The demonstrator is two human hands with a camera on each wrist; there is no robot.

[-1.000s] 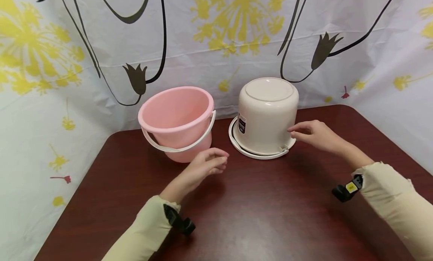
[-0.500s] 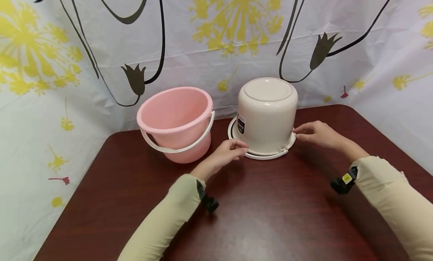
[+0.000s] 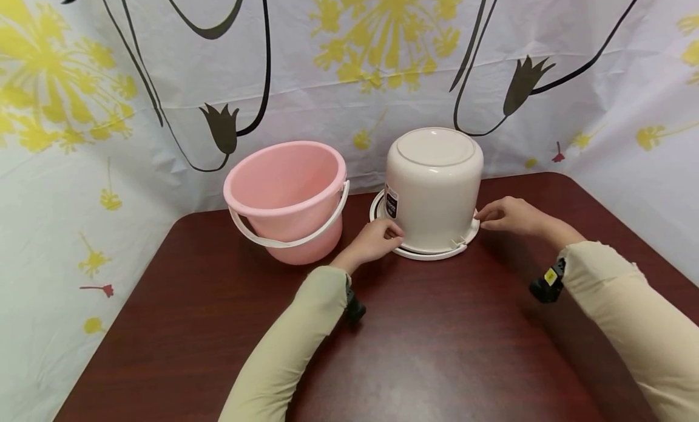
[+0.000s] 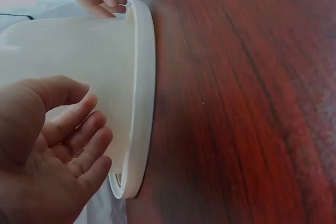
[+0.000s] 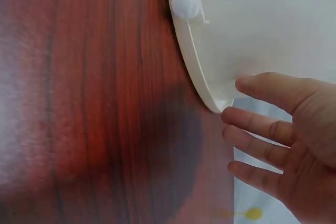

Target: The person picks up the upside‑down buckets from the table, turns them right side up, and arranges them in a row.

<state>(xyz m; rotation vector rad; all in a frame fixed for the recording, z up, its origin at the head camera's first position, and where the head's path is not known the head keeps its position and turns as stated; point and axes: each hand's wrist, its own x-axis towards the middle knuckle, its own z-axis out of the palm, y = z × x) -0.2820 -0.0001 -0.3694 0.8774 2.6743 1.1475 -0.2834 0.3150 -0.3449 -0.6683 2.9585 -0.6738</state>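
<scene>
A cream bucket (image 3: 437, 191) stands upside down at the back of the table, base up, its white handle (image 3: 431, 255) lying around the rim. My left hand (image 3: 374, 243) is at the bucket's lower left side. In the left wrist view its fingers (image 4: 86, 145) are loosely bent beside the wall, not around the rim (image 4: 142, 98). On the opposite side is my right hand (image 3: 510, 217), its fingertips right at the rim. The right wrist view shows those fingers (image 5: 257, 124) spread and relaxed, with the thumb (image 5: 268, 87) close to the wall.
A pink bucket (image 3: 284, 228) stands upright on the left, its white handle hanging at the front. Behind the dark red wooden table (image 3: 437, 349) hangs a white cloth (image 3: 306, 57) with yellow and brown flower prints.
My left hand has moved right, from in front of the pink bucket to the cream bucket's left side. The right hand has lowered slightly towards the rim. Both buckets stay in place.
</scene>
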